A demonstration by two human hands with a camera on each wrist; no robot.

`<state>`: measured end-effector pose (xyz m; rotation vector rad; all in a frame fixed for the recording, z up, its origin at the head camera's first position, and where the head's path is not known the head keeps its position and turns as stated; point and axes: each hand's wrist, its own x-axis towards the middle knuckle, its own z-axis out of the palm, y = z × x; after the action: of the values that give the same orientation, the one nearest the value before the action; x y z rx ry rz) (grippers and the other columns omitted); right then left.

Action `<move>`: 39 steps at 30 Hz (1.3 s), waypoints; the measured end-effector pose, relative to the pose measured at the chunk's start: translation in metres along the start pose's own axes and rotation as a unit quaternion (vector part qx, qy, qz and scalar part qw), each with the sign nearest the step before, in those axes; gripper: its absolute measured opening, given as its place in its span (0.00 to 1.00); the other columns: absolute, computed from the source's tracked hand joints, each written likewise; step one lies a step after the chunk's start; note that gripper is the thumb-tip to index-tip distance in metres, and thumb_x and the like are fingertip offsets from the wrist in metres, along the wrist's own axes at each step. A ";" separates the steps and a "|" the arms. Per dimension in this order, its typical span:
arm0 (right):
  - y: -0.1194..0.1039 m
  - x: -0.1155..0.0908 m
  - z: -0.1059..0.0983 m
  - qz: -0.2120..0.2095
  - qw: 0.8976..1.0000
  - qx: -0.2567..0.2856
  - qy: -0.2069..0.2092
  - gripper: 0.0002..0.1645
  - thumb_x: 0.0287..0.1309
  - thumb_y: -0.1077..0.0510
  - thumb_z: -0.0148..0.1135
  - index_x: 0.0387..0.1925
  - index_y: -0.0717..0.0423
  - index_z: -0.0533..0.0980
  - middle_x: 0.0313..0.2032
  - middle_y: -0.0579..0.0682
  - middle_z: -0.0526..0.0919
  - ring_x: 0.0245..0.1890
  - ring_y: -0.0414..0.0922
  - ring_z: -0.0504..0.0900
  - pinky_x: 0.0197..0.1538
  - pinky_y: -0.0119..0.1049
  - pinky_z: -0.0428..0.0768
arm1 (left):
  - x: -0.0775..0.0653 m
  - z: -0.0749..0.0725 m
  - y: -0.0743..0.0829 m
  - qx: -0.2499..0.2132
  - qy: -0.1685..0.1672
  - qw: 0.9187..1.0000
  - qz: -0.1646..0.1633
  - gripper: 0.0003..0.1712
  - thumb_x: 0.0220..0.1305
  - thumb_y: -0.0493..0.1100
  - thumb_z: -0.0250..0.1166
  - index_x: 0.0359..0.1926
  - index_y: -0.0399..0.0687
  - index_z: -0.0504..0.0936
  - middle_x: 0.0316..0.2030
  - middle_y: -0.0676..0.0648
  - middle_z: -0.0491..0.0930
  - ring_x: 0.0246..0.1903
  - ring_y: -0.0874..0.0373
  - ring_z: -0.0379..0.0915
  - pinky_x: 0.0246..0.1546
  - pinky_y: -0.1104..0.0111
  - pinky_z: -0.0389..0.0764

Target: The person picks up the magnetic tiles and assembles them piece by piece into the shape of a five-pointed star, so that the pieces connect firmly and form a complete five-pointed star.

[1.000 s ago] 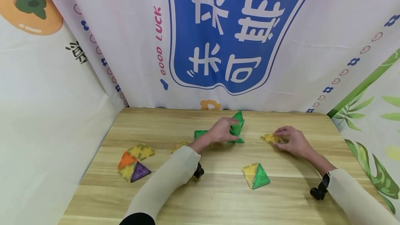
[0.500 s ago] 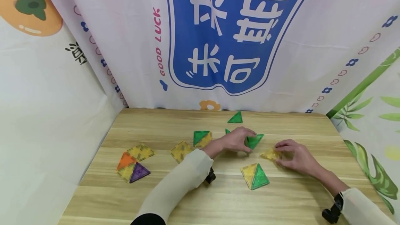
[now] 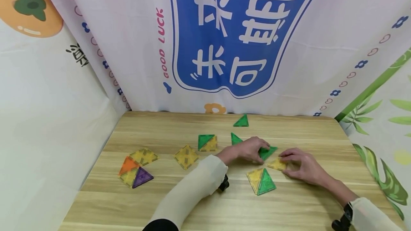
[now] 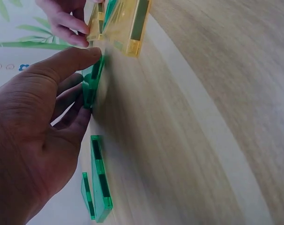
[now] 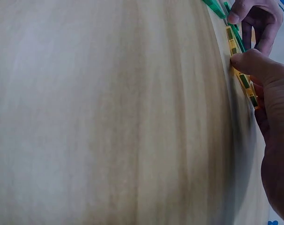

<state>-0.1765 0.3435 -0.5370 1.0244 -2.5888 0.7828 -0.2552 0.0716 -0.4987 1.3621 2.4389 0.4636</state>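
Note:
My left hand [image 3: 249,149] pinches a green triangular magnetic tile [image 3: 267,152] between thumb and fingers, low over the table. In the left wrist view the thumb lies along the edge of that green tile [image 4: 92,82]. Close on its right, my right hand [image 3: 303,166] grips a yellow triangular tile [image 3: 277,164] by its right side. The right wrist view has this yellow tile [image 5: 242,70] between thumb and fingers, edge-on and very near the green one. Just below lies a square [image 3: 261,181] of one yellow and one green triangle.
Behind the left hand lie two loose green triangles, one at the back [image 3: 241,121] and one partly covered [image 3: 236,138]. Leftward are a green-and-yellow square [image 3: 207,142], a yellow square [image 3: 186,157], and a cluster of yellow, orange [image 3: 128,165] and purple [image 3: 142,177] triangles. A printed curtain [image 3: 144,63] hangs behind the table.
My left hand has come right and toward the front with a green tile, leaving other green triangles behind. The right hand has brought its yellow tile nearer the front, beside the green one.

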 end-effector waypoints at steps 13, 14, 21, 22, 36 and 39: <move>0.001 -0.001 0.006 -0.009 1.000 0.018 0.004 0.26 0.38 0.63 0.88 0.45 0.49 0.90 0.53 0.49 0.87 0.54 0.49 0.83 0.65 0.14 0.65 | 0.000 0.001 0.001 -0.029 -0.015 0.999 0.021 0.34 0.68 0.47 0.76 0.70 0.40 0.78 0.73 0.46 0.74 0.73 0.57 0.68 0.73 0.75 0.64; 0.002 -0.001 0.006 -0.011 1.000 0.016 0.005 0.26 0.38 0.63 0.88 0.45 0.49 0.90 0.53 0.50 0.87 0.53 0.50 0.83 0.65 0.14 0.65 | 0.000 0.001 0.001 -0.029 -0.015 0.999 0.023 0.34 0.67 0.47 0.76 0.70 0.40 0.79 0.73 0.46 0.74 0.73 0.57 0.68 0.73 0.75 0.64; 0.002 0.001 0.006 0.000 1.000 -0.004 0.008 0.25 0.38 0.61 0.89 0.43 0.47 0.90 0.55 0.52 0.86 0.53 0.52 0.84 0.63 0.19 0.70 | 0.002 0.004 0.000 -0.030 -0.020 0.999 0.034 0.32 0.69 0.47 0.75 0.70 0.42 0.79 0.74 0.46 0.73 0.73 0.57 0.68 0.74 0.75 0.63; 0.002 0.002 0.006 0.002 1.000 -0.007 0.007 0.25 0.38 0.61 0.89 0.43 0.46 0.90 0.55 0.51 0.86 0.53 0.52 0.84 0.63 0.19 0.71 | 0.001 0.004 0.000 -0.030 -0.020 0.999 0.032 0.32 0.69 0.47 0.75 0.70 0.43 0.79 0.74 0.47 0.73 0.73 0.58 0.67 0.74 0.76 0.62; 0.004 0.036 -0.009 0.047 0.999 -0.003 -0.001 0.23 0.50 0.58 0.85 0.49 0.57 0.89 0.54 0.52 0.87 0.53 0.53 0.86 0.56 0.35 0.82 | -0.032 -0.017 -0.018 -0.044 0.046 0.998 0.005 0.34 0.70 0.47 0.74 0.72 0.42 0.77 0.73 0.44 0.73 0.75 0.54 0.66 0.77 0.67 0.63; 0.007 0.050 -0.009 0.051 0.999 0.001 -0.006 0.22 0.51 0.59 0.84 0.49 0.60 0.88 0.54 0.54 0.87 0.54 0.55 0.86 0.56 0.47 0.84 | -0.044 -0.023 -0.027 -0.043 0.063 0.997 -0.018 0.35 0.69 0.48 0.75 0.72 0.43 0.77 0.73 0.45 0.73 0.74 0.53 0.66 0.77 0.65 0.64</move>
<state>-0.2169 0.3253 -0.5120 0.9066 -2.6685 0.8067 -0.2634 0.0171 -0.4850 1.2879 2.5062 0.6556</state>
